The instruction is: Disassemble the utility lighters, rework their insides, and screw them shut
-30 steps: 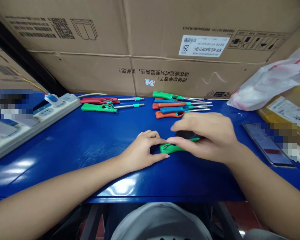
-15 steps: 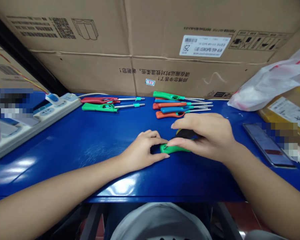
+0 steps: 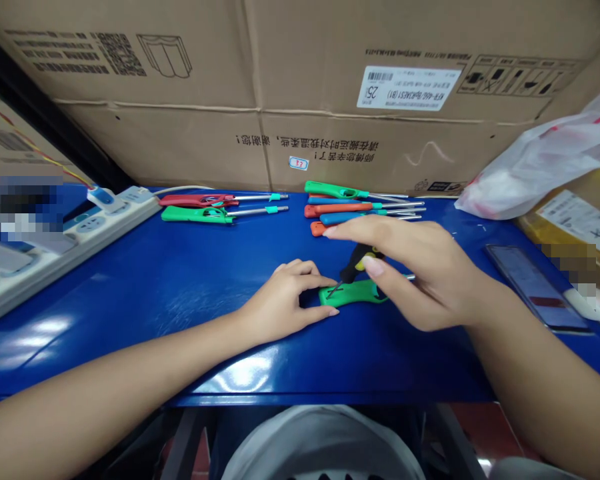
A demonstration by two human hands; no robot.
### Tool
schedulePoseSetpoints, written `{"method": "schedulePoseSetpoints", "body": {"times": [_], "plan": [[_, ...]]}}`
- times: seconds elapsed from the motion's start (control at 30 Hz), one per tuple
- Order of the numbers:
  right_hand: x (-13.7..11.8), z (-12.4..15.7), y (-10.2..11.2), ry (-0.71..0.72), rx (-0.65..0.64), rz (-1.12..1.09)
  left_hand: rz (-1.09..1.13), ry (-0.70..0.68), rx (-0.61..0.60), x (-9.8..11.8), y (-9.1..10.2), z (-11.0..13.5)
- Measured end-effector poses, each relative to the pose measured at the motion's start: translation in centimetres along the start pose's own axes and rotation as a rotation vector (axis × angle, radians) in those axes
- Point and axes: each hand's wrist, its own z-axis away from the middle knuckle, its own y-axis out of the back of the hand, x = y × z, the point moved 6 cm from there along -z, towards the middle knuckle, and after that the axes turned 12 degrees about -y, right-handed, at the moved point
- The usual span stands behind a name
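Note:
A green gas lighter (image 3: pixel 357 293) lies flat on the blue table, its metal tube pointing right. My left hand (image 3: pixel 283 303) pinches the handle end of it between thumb and index finger. With my right hand (image 3: pixel 425 273) I hold a small screwdriver (image 3: pixel 353 265) by its black and yellow handle. The screwdriver leans down to the left, and its tip meets the slotted end of the lighter close to my left fingers. My right hand and fingers hide part of the screwdriver handle and of the lighter's front.
Behind my hands lies a group of green, orange and blue lighters (image 3: pixel 347 208). A red lighter (image 3: pixel 195 200) and another green lighter (image 3: pixel 193 214) rest further left. A power strip (image 3: pixel 87 227) stands left, a phone (image 3: pixel 535 287) right. A large cardboard box (image 3: pixel 180 147) closes off the back.
My right hand has shifted slightly right and opened up the view of the screwdriver and lighter. The screwdriver now stands steeper. My left hand stays in place on the lighter.

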Motion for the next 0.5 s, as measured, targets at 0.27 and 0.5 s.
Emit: {"method": "schedulePoseSetpoints", "body": {"times": [0.27, 0.5], "plan": [[-0.07, 0.25, 0.14, -0.007, 0.155, 0.142, 0.002, 0.019, -0.017, 0.06, 0.06, -0.02], [0.79, -0.02, -0.19, -0.085, 0.008, -0.239, 0.0, 0.011, 0.0, -0.04, 0.08, -0.05]]}}
